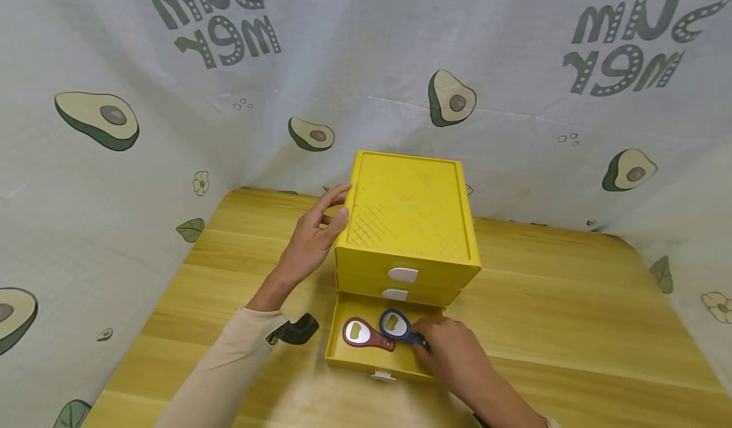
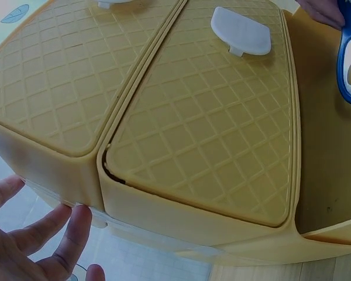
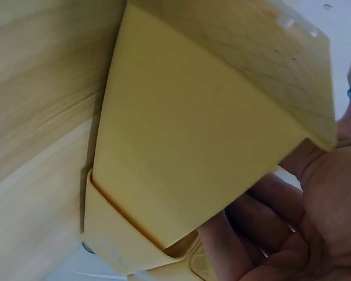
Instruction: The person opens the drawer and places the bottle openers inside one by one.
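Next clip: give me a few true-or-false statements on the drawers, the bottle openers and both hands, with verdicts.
1. The bottom drawer of the yellow drawer unit is pulled out. True.
2. The right hand holds the red bottle opener. False: it pinches the blue bottle opener's handle.
3. The left hand rests against the unit's left side. True.
4. Both openers lie on the table. False: both are in the open drawer.
5. All three drawers are open. False: the upper two are shut.

The right hand (image 1: 452,355) covers the blue opener's (image 1: 396,324) handle; both forearms run off the head view's bottom edge.
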{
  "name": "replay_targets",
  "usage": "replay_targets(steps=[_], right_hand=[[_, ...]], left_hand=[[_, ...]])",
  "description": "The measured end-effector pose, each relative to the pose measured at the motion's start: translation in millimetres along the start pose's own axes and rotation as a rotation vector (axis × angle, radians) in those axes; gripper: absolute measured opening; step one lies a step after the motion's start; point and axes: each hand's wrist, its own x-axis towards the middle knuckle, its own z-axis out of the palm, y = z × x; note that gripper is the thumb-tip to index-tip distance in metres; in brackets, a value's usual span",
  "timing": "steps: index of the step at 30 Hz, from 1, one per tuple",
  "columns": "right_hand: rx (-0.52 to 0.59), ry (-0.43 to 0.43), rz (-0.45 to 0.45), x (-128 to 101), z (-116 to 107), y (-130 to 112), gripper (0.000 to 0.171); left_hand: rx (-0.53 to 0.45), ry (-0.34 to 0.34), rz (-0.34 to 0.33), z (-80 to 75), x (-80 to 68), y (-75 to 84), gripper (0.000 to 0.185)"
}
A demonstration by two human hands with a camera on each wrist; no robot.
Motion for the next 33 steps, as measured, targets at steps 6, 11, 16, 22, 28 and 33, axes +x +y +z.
replay_targets(steps=[6,11,16,22,28,33], right_hand=[[-0.049,0.003,-0.007,5.1,2.8,-0.3,0.024],[-0.059,0.005,-0.015,6.2,4.4,0.6,0.034],[-0.055,0.039,-0.017,0.4,2.6,1.5,0.024],[0.112,0.154,-0.027,-14.7,-7.7,2.0,0.012],[0.281,0.326,-0.116,-36.6,-7.5,1.1,0.02],[0.334,0.456,-0.292,-50.2,3.2,-7.3,0.005]], left_hand=[[-0.006,-0.002,0.01,-0.3,-0.2,-1.4,0.047],[0.0,-0.001,0.007,0.1,-0.4,-2.2,0.047],[0.007,-0.008,0.004,0.0,-1.3,-0.4,0.048],[0.005,-0.004,0.008,-1.5,-1.0,0.3,0.048],[0.022,-0.004,0.003,-2.1,-0.6,-0.6,0.048],[0.026,-0.01,0.002,-2.2,-0.4,0.1,0.048]])
